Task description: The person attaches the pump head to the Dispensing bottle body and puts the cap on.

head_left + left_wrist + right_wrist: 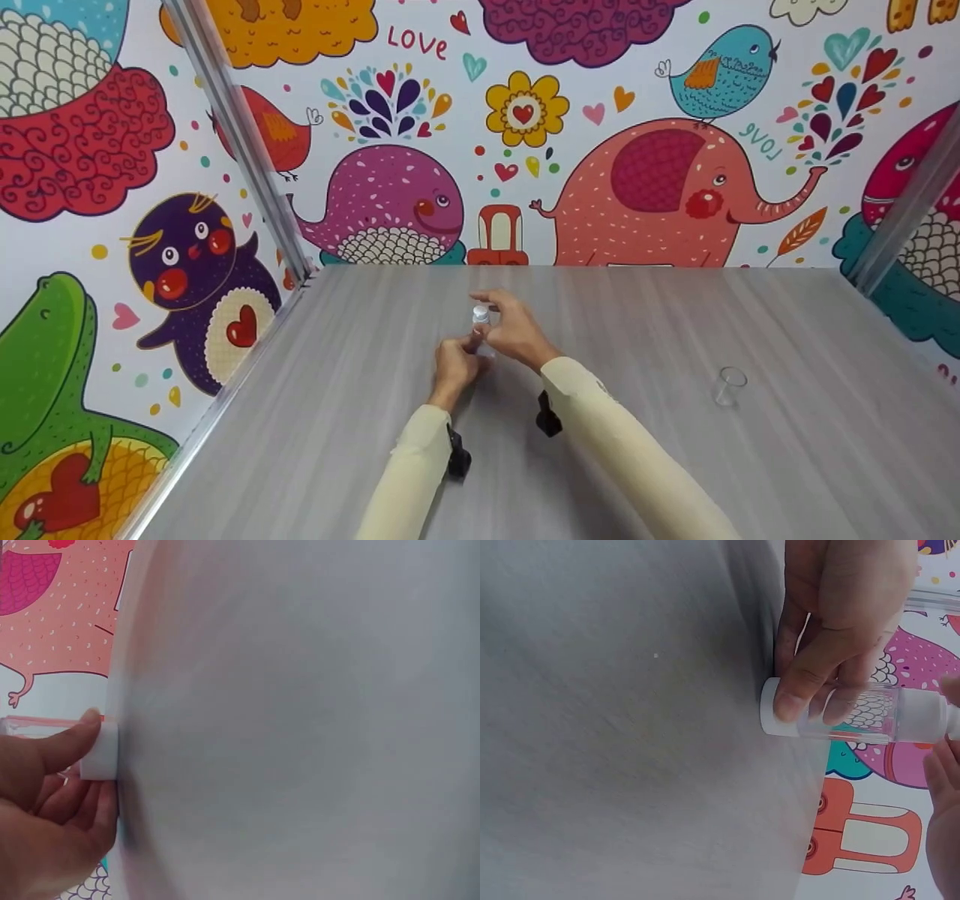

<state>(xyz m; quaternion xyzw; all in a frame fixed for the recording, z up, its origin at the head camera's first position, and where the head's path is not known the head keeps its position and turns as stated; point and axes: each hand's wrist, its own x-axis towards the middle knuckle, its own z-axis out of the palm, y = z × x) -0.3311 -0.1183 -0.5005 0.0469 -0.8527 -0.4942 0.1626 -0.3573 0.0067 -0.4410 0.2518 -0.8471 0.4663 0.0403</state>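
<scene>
A clear bottle (862, 714) with a white base and a frosted white collar stands upright on the table, its top (481, 312) showing between the hands in the head view. My left hand (456, 364) grips it low down; in the left wrist view, the thumb and fingers of that hand (56, 795) pinch the white base (100, 752). Around the upper end curl the thumb and fingers of my right hand (517, 330), the index finger reaching past the far side. Only part of this hand (943, 795) shows at the right wrist view's edge.
A small clear glass (729, 386) stands on the wood-grain table (637, 450), well to the right of the hands. Behind the table rises a wall (525, 172) printed with cartoon animals, and a metal post (240, 142) marks the left corner.
</scene>
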